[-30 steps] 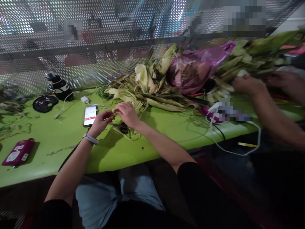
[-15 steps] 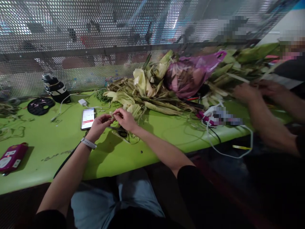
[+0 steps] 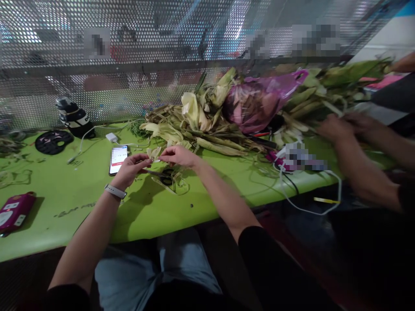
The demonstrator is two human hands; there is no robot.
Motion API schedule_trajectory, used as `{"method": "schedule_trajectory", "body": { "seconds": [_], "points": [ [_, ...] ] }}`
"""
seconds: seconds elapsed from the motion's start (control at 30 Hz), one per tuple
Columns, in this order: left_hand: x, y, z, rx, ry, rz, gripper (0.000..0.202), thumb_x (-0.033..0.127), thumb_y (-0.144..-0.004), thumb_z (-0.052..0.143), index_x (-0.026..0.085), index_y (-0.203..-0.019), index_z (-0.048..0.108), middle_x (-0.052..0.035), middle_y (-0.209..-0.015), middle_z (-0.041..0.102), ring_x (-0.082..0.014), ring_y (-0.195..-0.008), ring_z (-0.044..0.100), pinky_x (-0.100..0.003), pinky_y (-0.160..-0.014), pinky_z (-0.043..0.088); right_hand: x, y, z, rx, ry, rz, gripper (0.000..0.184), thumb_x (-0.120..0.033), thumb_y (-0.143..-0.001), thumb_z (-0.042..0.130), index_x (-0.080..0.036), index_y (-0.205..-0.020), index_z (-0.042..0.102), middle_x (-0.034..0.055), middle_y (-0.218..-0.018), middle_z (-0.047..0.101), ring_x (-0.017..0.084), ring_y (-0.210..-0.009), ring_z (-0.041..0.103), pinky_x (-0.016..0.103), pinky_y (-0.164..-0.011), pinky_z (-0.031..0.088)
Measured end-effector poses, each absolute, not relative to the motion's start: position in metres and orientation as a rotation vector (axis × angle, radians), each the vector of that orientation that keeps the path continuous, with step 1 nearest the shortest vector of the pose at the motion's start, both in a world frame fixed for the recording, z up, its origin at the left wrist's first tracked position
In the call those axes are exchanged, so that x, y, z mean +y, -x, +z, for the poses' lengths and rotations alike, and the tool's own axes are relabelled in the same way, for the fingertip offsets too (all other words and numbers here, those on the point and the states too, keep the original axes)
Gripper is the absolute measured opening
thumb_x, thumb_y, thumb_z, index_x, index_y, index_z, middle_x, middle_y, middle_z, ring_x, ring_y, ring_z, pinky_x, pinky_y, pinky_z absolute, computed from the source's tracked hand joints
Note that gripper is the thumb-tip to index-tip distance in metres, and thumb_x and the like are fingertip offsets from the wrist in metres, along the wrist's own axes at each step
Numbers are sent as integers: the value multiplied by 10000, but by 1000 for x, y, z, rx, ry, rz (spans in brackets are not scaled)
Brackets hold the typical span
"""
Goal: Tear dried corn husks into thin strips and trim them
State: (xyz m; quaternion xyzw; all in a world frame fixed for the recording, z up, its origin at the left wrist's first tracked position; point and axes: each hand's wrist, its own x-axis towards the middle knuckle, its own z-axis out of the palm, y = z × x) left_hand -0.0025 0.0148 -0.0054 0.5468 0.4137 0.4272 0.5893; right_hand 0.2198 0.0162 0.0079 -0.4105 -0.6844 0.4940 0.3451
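My left hand (image 3: 131, 168) and my right hand (image 3: 179, 156) meet above the green table (image 3: 81, 207), both pinching a small pale strip of corn husk (image 3: 153, 153) between their fingertips. A white band sits on my left wrist. Under my hands lie loose husk strands and what looks like dark scissors (image 3: 164, 175). A big heap of dried corn husks (image 3: 194, 123) lies just beyond my right hand.
A lit phone (image 3: 117, 158) with a white charger cable lies left of my hands. A magenta case (image 3: 14, 211), a black disc (image 3: 53, 141) and a bottle (image 3: 71, 114) sit at left. A purple bag (image 3: 259, 101) tops the husks. Another person's hands (image 3: 343, 125) work at right.
My hands have lifted slightly and drawn a little apart, stretching the husk strip between them. The other person's hands have shifted among the husks at right.
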Motion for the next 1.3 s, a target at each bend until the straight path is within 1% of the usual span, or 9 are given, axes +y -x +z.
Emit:
{"method": "schedule_trajectory", "body": {
  "seconds": [0.1, 0.2, 0.33, 0.47, 0.67, 0.77, 0.87, 1.03, 1.3],
  "points": [
    [13, 2, -3, 999, -1292, 961, 351, 339, -568, 867, 165, -820, 695, -13, -806, 679, -119, -673, 658, -186, -531, 491, 13, -224, 13, -1905, 1143, 1146, 236, -337, -778, 700, -127, -886, 716, 31, -779, 666, 107, -663, 558, 262, -644, 456],
    [13, 2, -4, 1014, -1301, 940, 340, 334, -594, 848, 156, -838, 692, -29, -819, 692, -148, -733, 684, -212, -593, 530, 9, -225, 17, -2052, 1208, 972, 180, -271, -805, 686, -136, -916, 725, 52, -877, 686, 134, -784, 597, 292, -761, 458],
    [12, -3, -8, 1071, -1249, 997, 272, 269, -608, 811, 127, -791, 668, -27, -767, 682, -141, -715, 668, -275, -673, 575, 4, -220, 16, -2136, 1324, 513, 139, -282, -824, 684, -152, -859, 718, 73, -939, 633, 169, -838, 578, 330, -791, 450],
    [12, -7, -11, 1109, -1237, 1035, 221, 181, -615, 763, 115, -795, 652, -10, -737, 653, -121, -671, 640, -311, -702, 588, -2, -211, 10, -2179, 1170, 261, 159, -321, -868, 636, -173, -873, 692, 71, -991, 600, 181, -877, 574, 347, -805, 466],
    [11, -7, -17, 1057, -1633, 979, 188, 185, -661, 729, 137, -832, 669, -36, -784, 651, -145, -696, 622, -331, -704, 559, -1, -198, -1, -2166, 914, 74, 125, -296, -895, 590, -189, -857, 641, 106, -1166, 618, 248, -1128, 542, 425, -973, 429],
    [9, -7, -17, 1041, -1857, 984, 168, 179, -672, 713, 153, -835, 679, -40, -813, 634, -151, -730, 601, -319, -708, 528, 1, -194, -8, -2072, 1027, 173, 168, -335, -936, 519, -189, -942, 604, 95, -1030, 672, 212, -954, 617, 353, -831, 476],
    [7, -8, -14, 1023, -1889, 1061, 202, 185, -686, 700, 162, -886, 688, -44, -858, 619, -158, -776, 593, -324, -739, 511, 1, -190, -13, -1910, 1179, 249, 248, -419, -944, 487, -188, -971, 574, 60, -863, 682, 182, -747, 624, 305, -684, 457],
    [6, -8, -13, 1071, -1857, 1154, 204, 193, -677, 710, 168, -880, 710, -52, -899, 611, -168, -808, 579, -323, -748, 500, 0, -185, -16, -1790, 1089, 417, 295, -495, -923, 500, -203, -917, 539, 13, -755, 655, 147, -667, 616, 271, -651, 449],
    [8, -11, -20, 814, -1556, 1143, 363, 291, -738, 752, 166, -1066, 660, -52, -912, 677, -153, -848, 622, -287, -773, 508, -5, -181, -18, -1619, 1054, 652, 345, -562, -869, 547, -220, -900, 511, -26, -681, 604, 107, -542, 564, 236, -545, 443]
  ]
}}
